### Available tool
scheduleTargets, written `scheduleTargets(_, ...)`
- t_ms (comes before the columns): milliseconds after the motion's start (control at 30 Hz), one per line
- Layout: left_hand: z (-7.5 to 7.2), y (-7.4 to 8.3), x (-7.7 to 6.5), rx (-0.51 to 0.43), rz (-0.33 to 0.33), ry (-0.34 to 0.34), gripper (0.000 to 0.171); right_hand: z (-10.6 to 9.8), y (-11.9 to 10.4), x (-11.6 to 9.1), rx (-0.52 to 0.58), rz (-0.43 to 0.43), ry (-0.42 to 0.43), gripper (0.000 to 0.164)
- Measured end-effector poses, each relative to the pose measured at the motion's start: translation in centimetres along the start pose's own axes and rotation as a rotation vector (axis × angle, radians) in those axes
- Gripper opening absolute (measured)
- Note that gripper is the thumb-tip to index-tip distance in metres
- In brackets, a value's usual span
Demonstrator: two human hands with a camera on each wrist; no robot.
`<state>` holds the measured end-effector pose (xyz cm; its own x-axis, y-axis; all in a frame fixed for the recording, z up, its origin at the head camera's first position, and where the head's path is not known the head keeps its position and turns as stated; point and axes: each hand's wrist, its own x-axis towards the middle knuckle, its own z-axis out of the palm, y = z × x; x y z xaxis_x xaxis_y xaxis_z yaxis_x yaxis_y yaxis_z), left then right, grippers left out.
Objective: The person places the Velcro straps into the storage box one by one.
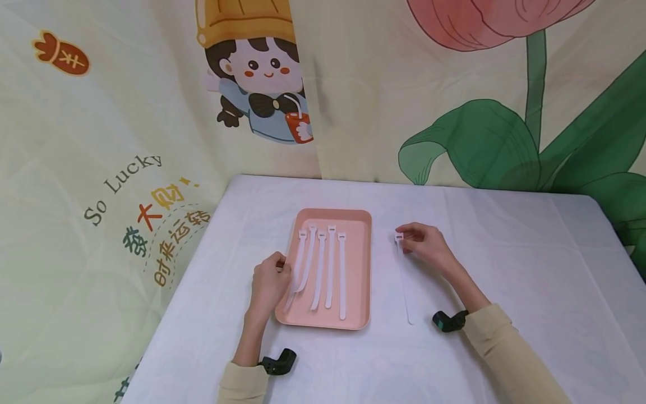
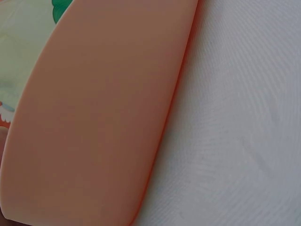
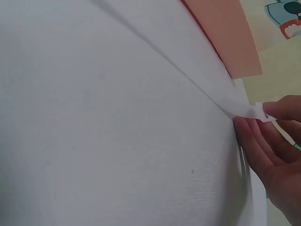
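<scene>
My right hand (image 1: 428,245) pinches the slotted head of a white cable tie (image 1: 404,286) to the right of the pink tray (image 1: 357,280). In the right wrist view, thumb and fingers hold that head (image 3: 256,112) slightly raised, and the strip runs down onto the cloth. At the tray's left side, my left hand (image 1: 271,280) has its fingers curled at the rim. Several more white cable ties (image 1: 330,266) lie lengthwise in the tray, heads toward the far end; the leftmost is partly beside the left hand. The tray's outer wall (image 2: 94,113) fills much of the left wrist view.
A white cloth (image 1: 545,269) covers the table, whose far edge meets a printed curtain (image 1: 363,112) with a cartoon figure and a large flower. Black wrist cameras (image 1: 279,362) sit on both forearms, close above the cloth.
</scene>
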<state>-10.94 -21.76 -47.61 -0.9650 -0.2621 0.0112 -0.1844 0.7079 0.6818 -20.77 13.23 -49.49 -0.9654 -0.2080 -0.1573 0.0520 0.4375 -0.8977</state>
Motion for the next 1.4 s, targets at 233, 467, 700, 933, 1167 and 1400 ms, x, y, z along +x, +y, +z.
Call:
scheduleTargets(233,-0.1,0.0,0.0,0.009,0.005,-0.012,0.012,-0.1,0.3,-0.5,0.015,-0.015,0.005,0.033)
scheduleTargets(467,-0.1,0.2,0.0,0.027,0.011,-0.01,0.011,0.0,0.6,-0.5,0.033,-0.044,0.027,0.033)
scheduleTargets(700,0.0,0.4,-0.1,0.018,-0.011,0.002,0.013,0.0,0.7,-0.5,0.052,-0.057,0.058,0.03)
scheduleTargets(933,0.0,0.6,-0.2,0.003,-0.034,0.0,0.033,-0.1,0.3,-0.7,0.056,-0.053,0.068,0.029)
scheduleTargets(1167,0.0,0.6,-0.1,0.005,-0.046,-0.011,0.037,-0.5,0.0,-0.9,0.025,-0.055,0.079,0.028)
scheduleTargets(1400,0.0,0.5,0.0,0.018,-0.049,-0.01,0.035,-1.0,-0.7,-1.1,-0.002,-0.059,0.081,0.029)
